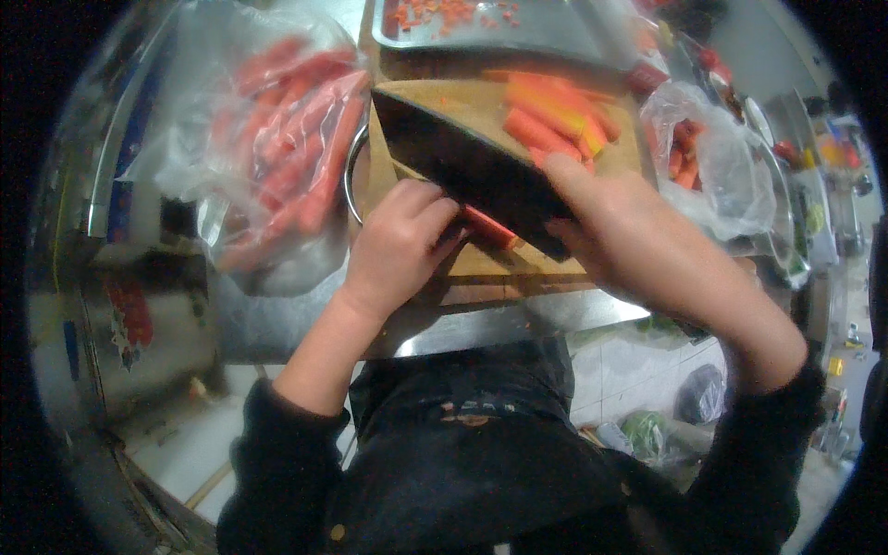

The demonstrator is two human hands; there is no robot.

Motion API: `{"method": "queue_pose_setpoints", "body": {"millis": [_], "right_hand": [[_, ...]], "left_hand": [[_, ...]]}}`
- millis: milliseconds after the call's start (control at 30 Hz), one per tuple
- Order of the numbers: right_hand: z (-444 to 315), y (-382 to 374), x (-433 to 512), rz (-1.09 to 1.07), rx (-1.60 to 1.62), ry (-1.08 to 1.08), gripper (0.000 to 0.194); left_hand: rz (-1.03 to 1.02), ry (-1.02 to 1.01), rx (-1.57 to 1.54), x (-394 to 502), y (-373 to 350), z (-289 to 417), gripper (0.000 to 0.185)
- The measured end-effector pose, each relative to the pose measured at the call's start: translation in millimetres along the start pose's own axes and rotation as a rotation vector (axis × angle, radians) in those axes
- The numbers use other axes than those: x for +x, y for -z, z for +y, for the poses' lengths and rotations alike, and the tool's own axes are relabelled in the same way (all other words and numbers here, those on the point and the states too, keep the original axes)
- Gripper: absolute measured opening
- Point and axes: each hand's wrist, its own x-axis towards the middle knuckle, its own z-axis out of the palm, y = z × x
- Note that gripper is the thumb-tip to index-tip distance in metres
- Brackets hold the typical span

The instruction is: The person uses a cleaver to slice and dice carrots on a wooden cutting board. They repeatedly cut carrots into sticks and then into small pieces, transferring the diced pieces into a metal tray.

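Note:
A dark, broad-bladed cleaver [472, 166] is in my right hand [603, 201], its blade slanting across the wooden cutting board [555, 266]. My left hand [409, 232] lies at the board's near left, fingers curled over a piece of carrot [494, 227]. That piece sticks out past my fingertips, beside the lower side of the blade; its other end is hidden under my hand. Beyond the cleaver lies a pile of cut carrot pieces [548, 114], orange with some yellowish faces. The blade hides part of the board.
On the left, a clear plastic bag [277, 139] holds several carrots. A metal tray [555, 31] with diced carrot [444, 15] stands at the back. To the right, a plastic bag [739, 166] contains more carrot pieces. The metal counter's edge [479, 329] runs before my apron.

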Motion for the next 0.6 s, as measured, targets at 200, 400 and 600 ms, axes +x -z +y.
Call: {"method": "queue_pose_setpoints", "body": {"millis": [200,400,600], "right_hand": [[-5,-18,7,0.016,0.023,-0.05,0.027],[13,-51,13,0.246,0.153,0.03,0.025],[31,-46,15,0.441,0.341,0.025,0.039]], "left_hand": [[0.005,-0.002,0.003,-1,-2,-2,0.027],[0.019,-0.002,0.042,-1,-7,-1,0.026],[-0.018,0.01,0.072,2,-4,1,0.022]]}}
